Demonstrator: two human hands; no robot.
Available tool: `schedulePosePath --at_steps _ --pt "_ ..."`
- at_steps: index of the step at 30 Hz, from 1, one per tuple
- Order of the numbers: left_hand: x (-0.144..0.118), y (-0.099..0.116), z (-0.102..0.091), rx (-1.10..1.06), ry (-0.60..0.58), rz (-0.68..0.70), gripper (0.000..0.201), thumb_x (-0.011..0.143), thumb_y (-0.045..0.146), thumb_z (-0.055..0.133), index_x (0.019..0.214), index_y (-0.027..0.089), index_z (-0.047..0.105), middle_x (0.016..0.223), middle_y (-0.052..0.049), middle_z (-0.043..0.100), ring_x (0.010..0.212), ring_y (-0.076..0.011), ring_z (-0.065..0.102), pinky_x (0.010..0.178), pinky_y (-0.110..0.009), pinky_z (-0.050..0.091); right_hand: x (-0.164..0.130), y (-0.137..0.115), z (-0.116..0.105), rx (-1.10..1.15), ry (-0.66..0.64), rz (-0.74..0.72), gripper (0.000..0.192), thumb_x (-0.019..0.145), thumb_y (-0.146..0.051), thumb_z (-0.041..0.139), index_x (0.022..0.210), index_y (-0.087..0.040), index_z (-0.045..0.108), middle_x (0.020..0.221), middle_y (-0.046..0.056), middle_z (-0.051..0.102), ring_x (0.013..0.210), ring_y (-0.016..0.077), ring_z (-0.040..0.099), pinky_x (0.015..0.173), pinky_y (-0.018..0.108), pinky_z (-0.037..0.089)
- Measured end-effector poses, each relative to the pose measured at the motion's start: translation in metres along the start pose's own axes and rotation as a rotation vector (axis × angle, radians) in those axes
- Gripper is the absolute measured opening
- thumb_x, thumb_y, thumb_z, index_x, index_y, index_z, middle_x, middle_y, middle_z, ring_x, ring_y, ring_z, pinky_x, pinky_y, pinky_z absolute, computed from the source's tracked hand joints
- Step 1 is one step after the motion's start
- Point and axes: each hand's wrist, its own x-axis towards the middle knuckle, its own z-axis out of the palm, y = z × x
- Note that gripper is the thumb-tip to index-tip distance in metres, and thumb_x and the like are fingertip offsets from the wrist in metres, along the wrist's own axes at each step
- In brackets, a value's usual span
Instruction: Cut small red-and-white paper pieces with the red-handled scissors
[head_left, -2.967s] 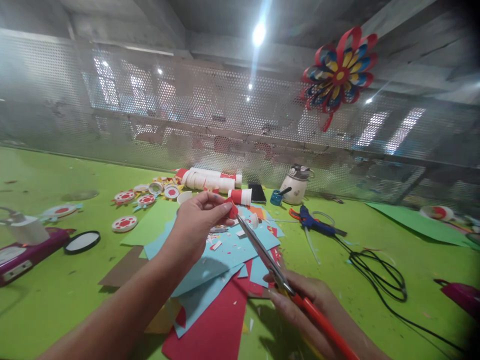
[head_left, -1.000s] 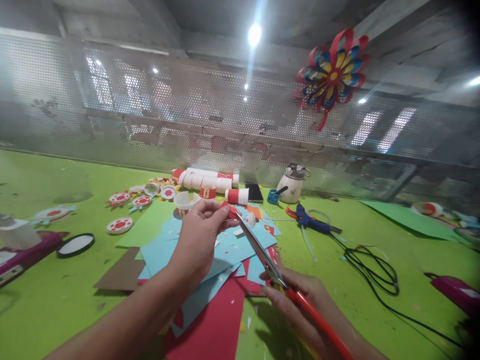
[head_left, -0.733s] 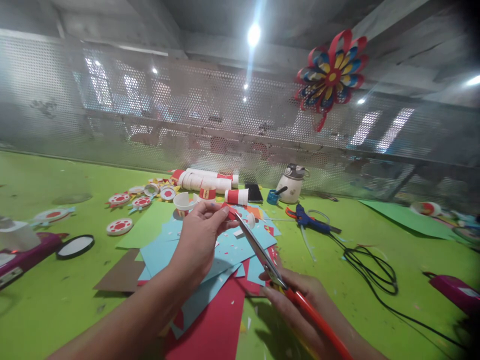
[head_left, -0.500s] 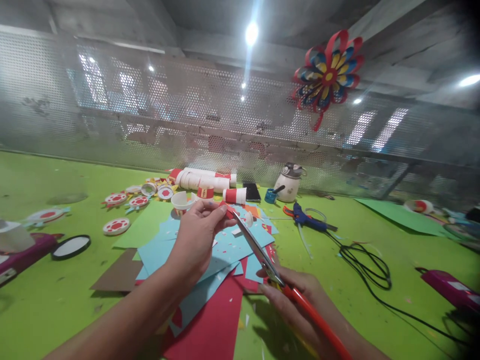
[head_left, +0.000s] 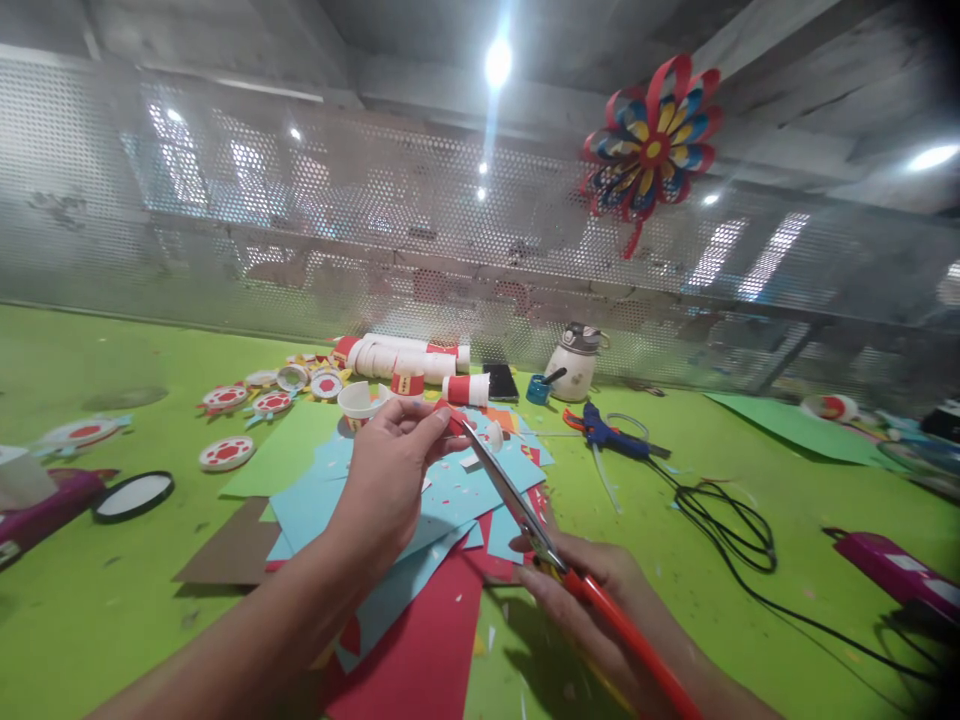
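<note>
Between thumb and fingers, my left hand [head_left: 394, 462] pinches a small piece of red paper [head_left: 452, 420] above the craft paper pile. My right hand [head_left: 592, 590] is closed around the red and yellow handles of a pair of scissors [head_left: 517, 502]. The blade tips meet the edge of the red piece, close to my left fingertips; whether they are cutting into it is too small to tell. Below both hands lie light blue paper sheets [head_left: 315, 503] strewn with tiny scraps, and a red sheet [head_left: 427, 645].
A blue glue gun [head_left: 611, 435] with a looping black cord lies to the right. Paper cups [head_left: 466, 389], a phone [head_left: 500, 381] and a white bottle [head_left: 574, 365] stand or lie behind the pile. Turtle-like paper crafts [head_left: 227, 453] and a black-rimmed disc [head_left: 135, 495] are at left.
The whole view has shifted slightly, so things appear a little further left and up. Both hands keep nearly the same pose, with scissors and red paper still held together.
</note>
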Motion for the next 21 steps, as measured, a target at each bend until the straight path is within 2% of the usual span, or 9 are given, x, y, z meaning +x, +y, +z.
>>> schedulePosePath --at_steps 3,6,11,15,18,21 --pt "0.0006 0.0003 -0.0004 -0.003 0.009 0.005 0.021 0.065 0.017 0.072 0.071 0.015 0.051 0.064 0.003 0.056 0.066 -0.0113 0.061 0.066 -0.025 0.055 0.0041 0.0007 0.0006 -0.007 0.015 0.016 0.029 0.088 -0.037 0.048 0.091 -0.014 0.065 0.079 0.006 0.066 0.071 0.0216 0.059 0.061 0.028 0.046" --pt "0.0016 0.0006 -0.0016 -0.009 0.002 0.010 0.021 0.066 0.017 0.071 0.071 0.014 0.052 0.064 0.003 0.058 0.064 -0.0106 0.061 0.065 -0.025 0.055 0.0070 0.0002 -0.0003 0.005 0.004 0.022 0.029 0.087 -0.039 0.048 0.082 -0.014 0.063 0.079 0.007 0.066 0.073 0.0228 0.060 0.064 0.029 0.047" --pt "0.0044 0.0026 -0.0046 -0.001 -0.035 -0.015 0.019 0.066 0.017 0.071 0.069 0.014 0.053 0.064 0.002 0.058 0.063 -0.0107 0.059 0.065 -0.027 0.055 0.0033 -0.0024 -0.0033 0.127 -0.020 0.002 0.031 0.086 -0.043 0.048 0.087 -0.017 0.064 0.068 0.003 0.058 0.062 0.0186 0.053 0.058 0.028 0.044" --pt "0.0062 0.0044 -0.0065 0.017 -0.077 -0.021 0.016 0.068 0.017 0.069 0.067 0.014 0.053 0.064 0.001 0.057 0.063 -0.0114 0.058 0.064 -0.029 0.055 -0.0020 -0.0055 -0.0041 0.208 0.030 0.105 0.033 0.085 -0.047 0.050 0.097 -0.022 0.067 0.054 -0.002 0.046 0.049 0.0149 0.043 0.045 0.024 0.034" --pt "0.0067 0.0056 -0.0074 0.019 -0.084 -0.023 0.016 0.067 0.016 0.069 0.066 0.014 0.053 0.063 0.001 0.057 0.062 -0.0114 0.057 0.063 -0.029 0.054 -0.0026 -0.0058 -0.0053 0.227 -0.002 0.142 0.032 0.084 -0.047 0.052 0.094 -0.020 0.068 0.055 -0.003 0.042 0.050 0.0128 0.038 0.045 0.023 0.031" --pt "0.0071 0.0072 -0.0085 0.025 -0.103 -0.040 0.016 0.066 0.016 0.070 0.066 0.013 0.054 0.063 0.000 0.057 0.062 -0.0117 0.057 0.060 -0.028 0.053 -0.0018 -0.0049 -0.0069 0.212 -0.023 0.134 0.034 0.084 -0.047 0.053 0.093 -0.017 0.068 0.060 -0.002 0.045 0.054 0.0122 0.038 0.047 0.023 0.031"
